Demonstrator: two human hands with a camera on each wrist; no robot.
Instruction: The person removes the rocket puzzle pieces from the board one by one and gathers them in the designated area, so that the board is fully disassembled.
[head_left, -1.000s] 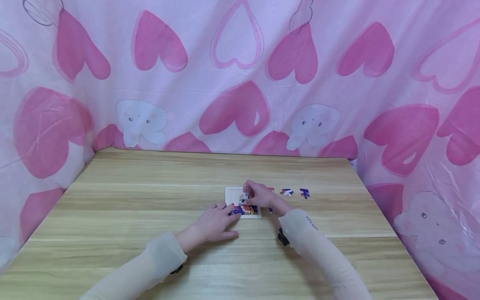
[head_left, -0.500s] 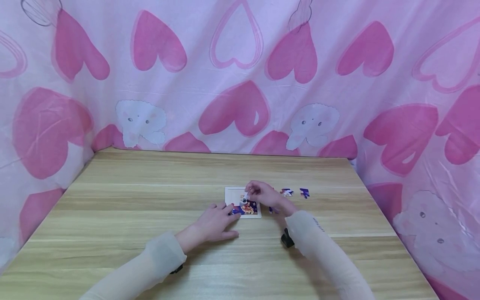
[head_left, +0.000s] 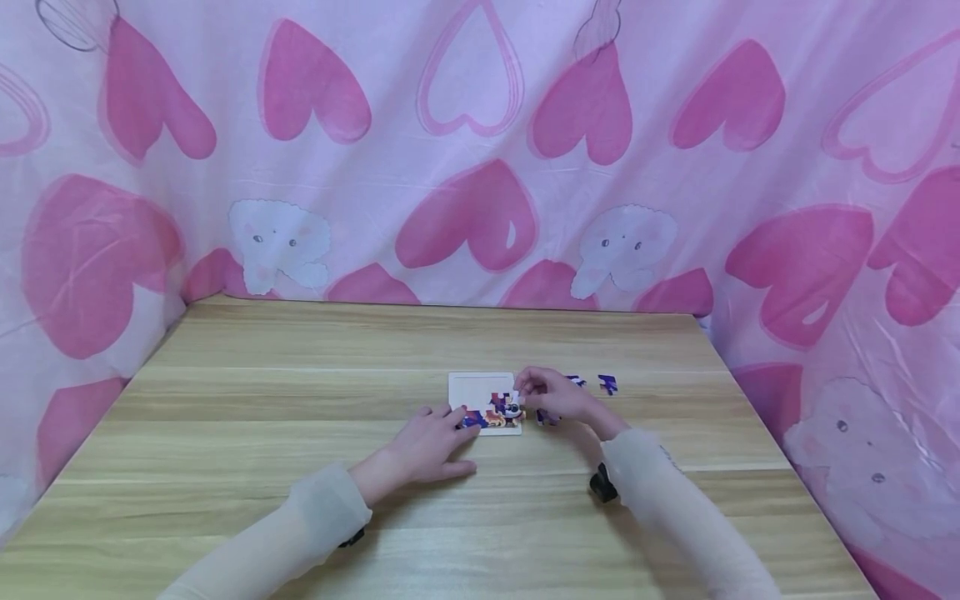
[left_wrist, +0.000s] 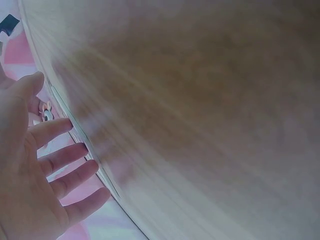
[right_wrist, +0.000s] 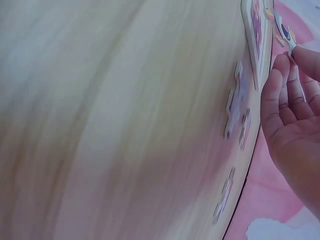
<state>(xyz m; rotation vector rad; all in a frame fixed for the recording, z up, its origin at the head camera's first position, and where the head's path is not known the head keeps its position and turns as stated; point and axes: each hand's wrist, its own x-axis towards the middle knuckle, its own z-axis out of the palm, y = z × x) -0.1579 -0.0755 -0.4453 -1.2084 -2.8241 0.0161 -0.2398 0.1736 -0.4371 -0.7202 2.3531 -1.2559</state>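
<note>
A small puzzle board (head_left: 468, 388) with a pale tray and rim lies on the table. Colourful joined pieces (head_left: 476, 419) fill its front part, and the back part is bare. My left hand (head_left: 423, 446) rests with its fingertips at the board's left front edge, fingers spread. Between thumb and fingertips, my right hand (head_left: 558, 394) pinches a jigsaw puzzle piece (head_left: 513, 409) with a white and dark character on it. That piece is over the board's right side, and in the right wrist view the jigsaw piece (right_wrist: 283, 31) stands tilted above the surface.
Loose jigsaw pieces lie right of the board: one (head_left: 548, 417) beneath the right hand, one (head_left: 576, 380) partly hidden behind it, and one (head_left: 607, 384) farther right. The wooden table (head_left: 300, 350) meets a pink heart-patterned curtain (head_left: 465, 208) at its back.
My right hand has moved right with the jigsaw piece, from the board's middle to its right edge, uncovering pieces in the tray. The left hand has stayed put.
</note>
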